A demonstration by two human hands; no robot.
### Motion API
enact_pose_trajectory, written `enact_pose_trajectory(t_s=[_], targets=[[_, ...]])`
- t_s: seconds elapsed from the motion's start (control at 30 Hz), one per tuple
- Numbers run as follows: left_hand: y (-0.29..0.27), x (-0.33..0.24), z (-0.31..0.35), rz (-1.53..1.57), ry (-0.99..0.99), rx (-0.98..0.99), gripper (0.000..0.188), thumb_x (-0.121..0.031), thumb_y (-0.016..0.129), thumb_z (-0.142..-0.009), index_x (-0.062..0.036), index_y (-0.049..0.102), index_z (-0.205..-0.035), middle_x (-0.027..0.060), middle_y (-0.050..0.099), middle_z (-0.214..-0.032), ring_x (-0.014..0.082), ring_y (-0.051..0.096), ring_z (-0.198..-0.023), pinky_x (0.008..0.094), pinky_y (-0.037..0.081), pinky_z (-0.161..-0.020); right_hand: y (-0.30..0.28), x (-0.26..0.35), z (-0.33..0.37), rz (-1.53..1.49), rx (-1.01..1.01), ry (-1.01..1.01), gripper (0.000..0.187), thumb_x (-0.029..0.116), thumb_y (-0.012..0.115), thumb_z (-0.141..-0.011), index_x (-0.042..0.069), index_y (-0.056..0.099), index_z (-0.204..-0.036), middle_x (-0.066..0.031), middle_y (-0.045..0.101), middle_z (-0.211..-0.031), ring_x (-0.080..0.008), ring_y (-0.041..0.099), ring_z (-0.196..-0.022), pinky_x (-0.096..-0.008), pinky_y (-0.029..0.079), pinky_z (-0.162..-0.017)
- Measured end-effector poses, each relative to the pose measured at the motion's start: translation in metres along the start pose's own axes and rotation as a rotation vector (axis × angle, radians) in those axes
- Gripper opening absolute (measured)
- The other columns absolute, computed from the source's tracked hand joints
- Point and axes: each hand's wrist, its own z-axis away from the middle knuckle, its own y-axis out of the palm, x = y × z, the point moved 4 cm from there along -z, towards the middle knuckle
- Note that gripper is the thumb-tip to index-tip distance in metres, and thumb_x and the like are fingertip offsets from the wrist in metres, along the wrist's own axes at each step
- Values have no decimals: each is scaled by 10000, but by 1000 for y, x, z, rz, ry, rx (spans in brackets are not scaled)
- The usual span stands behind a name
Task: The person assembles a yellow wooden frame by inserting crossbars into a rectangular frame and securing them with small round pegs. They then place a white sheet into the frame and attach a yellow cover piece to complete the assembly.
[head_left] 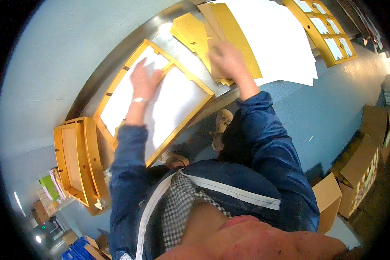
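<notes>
A shallow yellow box frame [190,76] lies tilted across the metal table in front of me. White lining covers its floor, and a yellow divider [166,69] runs into it from the far right side. My left hand [144,82] is over the box, thumb apart from the fingers and close to the divider; nothing shows in it. To the right, my right hand [226,61] is curled at the stack of yellow card strips [190,32], beside a brown strip [214,26]. Its fingertips are blurred, so what they grip is hidden.
Large white sheets [277,47] lie right of the yellow strips. A yellow compartment tray [323,28] with white panels is at the far right. Stacked yellow boxes [80,160] stand at the left. Open cardboard cartons [355,173] sit on the floor at the right.
</notes>
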Motion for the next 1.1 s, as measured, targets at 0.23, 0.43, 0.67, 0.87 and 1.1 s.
enact_pose_trajectory(t_s=[0.23, 0.43, 0.67, 0.87, 1.1], targets=[[-119, 216, 145, -304, -808, -2, 807, -371, 723, -887, 88, 385, -1458, 305, 422, -1500, 433, 431, -1375, 442, 356, -1140, -29, -90, 5, 389, 93, 426, 878, 531, 810, -669, 113, 545, -1395, -165, 589, -1326, -381, 544, -1212, -506, 498, -956], [-107, 210, 236, 98, -918, -185, 610, -110, 491, -1002, 30, 241, -1540, 249, 380, -1534, 366, 427, -1382, 396, 343, -1152, -37, -85, 7, 371, -22, 532, 835, 558, 778, -706, 115, 554, -1377, -150, 560, -1335, -369, 482, -1265, -564, 432, -982], [-124, 183, 267, 212, -1140, -94, 610, -96, 510, -976, 5, 272, -1529, 220, 468, -1449, 329, 515, -1275, 390, 422, -1069, -19, -84, 5, 363, 25, 415, 883, 632, 758, -700, 210, 524, -1440, -164, 461, -1495, -386, 407, -1364, -579, 360, -1073], [-136, 157, 274, 463, -1235, -282, 531, -55, 455, -997, -37, 313, -1509, 185, 511, -1399, 284, 572, -1160, 368, 481, -982, -18, -90, 9, 530, -192, 351, 813, 585, 761, -743, 60, 580, -1337, -163, 564, -1340, -360, 444, -1312, -549, 396, -1008], [-136, 178, 293, 449, -1166, -316, 530, -123, 458, -1020, -44, 320, -1526, 169, 520, -1413, 282, 580, -1159, 351, 490, -961, 39, 15, 28, 598, 98, 228, 719, 527, 716, -827, 61, 560, -1352, -165, 553, -1357, -329, 510, -1280, -497, 472, -962]])
